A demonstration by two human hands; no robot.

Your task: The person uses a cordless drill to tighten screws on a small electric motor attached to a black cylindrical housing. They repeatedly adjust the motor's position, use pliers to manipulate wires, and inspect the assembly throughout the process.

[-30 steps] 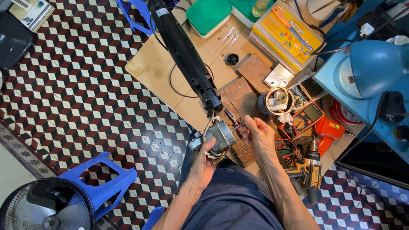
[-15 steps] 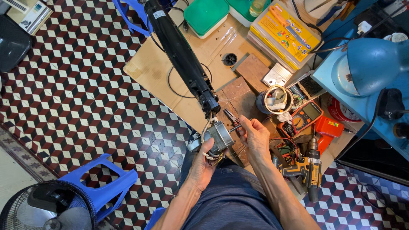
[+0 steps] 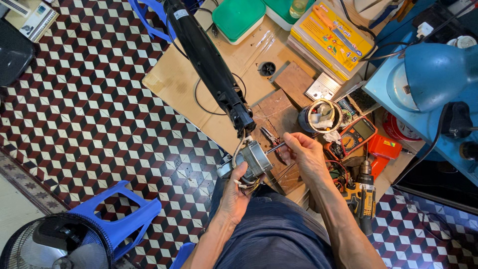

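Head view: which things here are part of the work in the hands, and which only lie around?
In use:
left hand
motor
right hand
screwdriver
black pole

Lying about:
pliers
multimeter
drill
green box
blue stool

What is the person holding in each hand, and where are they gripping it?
Left hand cups the grey motor from underneath; right hand pinches a screwdriver by its handle.

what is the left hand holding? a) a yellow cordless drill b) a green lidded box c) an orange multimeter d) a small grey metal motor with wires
d: the left hand grips the grey motor from below, while the drill, green box and multimeter lie untouched on the work surface.
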